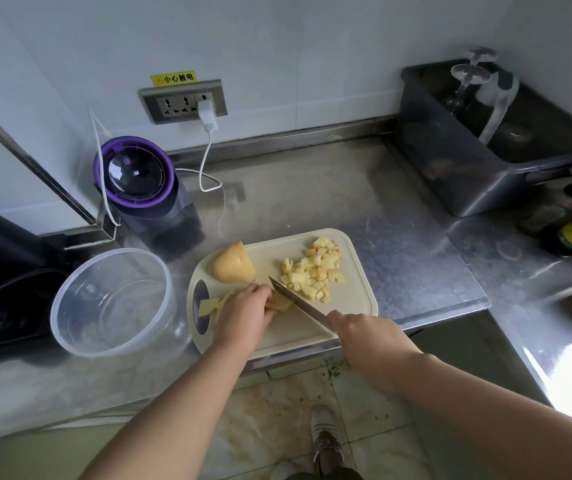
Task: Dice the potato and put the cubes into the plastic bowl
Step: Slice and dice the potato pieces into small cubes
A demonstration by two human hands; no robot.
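The left hand (243, 306) curls its fingers down on a potato piece (279, 302) at the board's (353, 301) near-left. The knife (298, 301), its handle wrapped by the right hand (360, 329), lies right beside those fingertips, so a slipping piece or a drifting blade could nick them. The piece's long axis seems to run left to right, crossed by the blade with its tip pointing far-left. The cubes (312, 268) lie well apart from the bowl (69, 306), so some may spill in transfer.
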